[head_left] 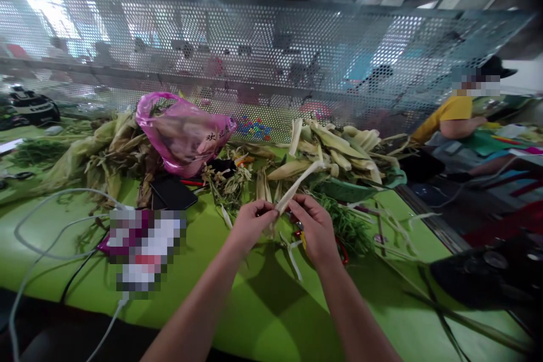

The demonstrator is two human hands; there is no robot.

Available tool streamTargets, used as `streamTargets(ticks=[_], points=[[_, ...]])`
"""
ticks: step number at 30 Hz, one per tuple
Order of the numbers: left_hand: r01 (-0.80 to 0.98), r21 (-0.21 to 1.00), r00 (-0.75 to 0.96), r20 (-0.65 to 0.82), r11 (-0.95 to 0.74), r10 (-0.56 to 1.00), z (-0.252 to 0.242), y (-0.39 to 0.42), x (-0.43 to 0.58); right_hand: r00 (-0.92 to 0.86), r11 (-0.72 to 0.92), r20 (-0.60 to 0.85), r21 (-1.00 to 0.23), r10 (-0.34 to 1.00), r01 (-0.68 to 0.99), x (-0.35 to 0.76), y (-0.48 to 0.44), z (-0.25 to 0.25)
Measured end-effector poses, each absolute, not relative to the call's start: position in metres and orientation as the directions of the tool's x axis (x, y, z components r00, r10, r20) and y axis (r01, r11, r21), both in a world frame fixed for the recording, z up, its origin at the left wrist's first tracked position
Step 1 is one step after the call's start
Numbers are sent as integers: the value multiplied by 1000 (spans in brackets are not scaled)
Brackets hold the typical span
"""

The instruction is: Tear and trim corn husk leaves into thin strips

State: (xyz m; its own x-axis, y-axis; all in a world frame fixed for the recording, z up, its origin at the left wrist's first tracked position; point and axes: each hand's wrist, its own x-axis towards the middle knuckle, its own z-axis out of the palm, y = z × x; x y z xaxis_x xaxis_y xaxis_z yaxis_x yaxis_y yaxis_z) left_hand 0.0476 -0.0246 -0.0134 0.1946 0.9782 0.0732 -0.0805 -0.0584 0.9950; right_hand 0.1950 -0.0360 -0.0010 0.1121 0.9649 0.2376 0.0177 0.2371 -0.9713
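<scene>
Between my two hands, a pale strip of corn husk slants up and to the right above the green table. My left hand pinches its lower end between thumb and fingers. Close beside it, my right hand grips the same strip from the right. Under and beside the right hand lie scissors with red handles, partly hidden. Narrow husk scraps lie on the table just below the hands. Behind the hands, a green basket bears a heap of dry corn husks.
A pink plastic bag stands at the back, next to piled husks. A black phone, a blurred-out device and white cables lie left. Green sprigs lie right, near a black object. A person in yellow sits far right.
</scene>
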Motion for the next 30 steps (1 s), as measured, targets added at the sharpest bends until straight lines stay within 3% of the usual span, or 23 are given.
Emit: streamTargets(ticks=[6, 10, 14, 18, 23, 26, 30], points=[[-122, 987, 139, 118, -101, 983, -14, -26, 51, 73, 173, 176, -984, 982, 39, 186, -37, 0], [-181, 982, 140, 84, -58, 987, -15, -25, 53, 119, 109, 106, -994, 987, -25, 187, -36, -2], [-271, 963, 136, 47, -8, 990, -13, -24, 51, 147, 146, 132, -985, 980, -93, 192, -33, -6], [-257, 966, 140, 58, -21, 988, -12, -24, 50, 156, 165, 150, -982, 976, -92, 195, -30, -9], [-170, 985, 268, 52, -6, 962, -15, -25, 52, 194, 185, 171, -981, 966, -55, 197, -31, -6], [-127, 991, 213, 58, -31, 975, -16, -24, 52, 143, 154, 145, -987, 979, -50, 194, -32, -5], [-244, 970, 175, 30, 14, 984, -17, -23, 52, 90, 89, 83, -994, 992, -60, 189, -34, -4]])
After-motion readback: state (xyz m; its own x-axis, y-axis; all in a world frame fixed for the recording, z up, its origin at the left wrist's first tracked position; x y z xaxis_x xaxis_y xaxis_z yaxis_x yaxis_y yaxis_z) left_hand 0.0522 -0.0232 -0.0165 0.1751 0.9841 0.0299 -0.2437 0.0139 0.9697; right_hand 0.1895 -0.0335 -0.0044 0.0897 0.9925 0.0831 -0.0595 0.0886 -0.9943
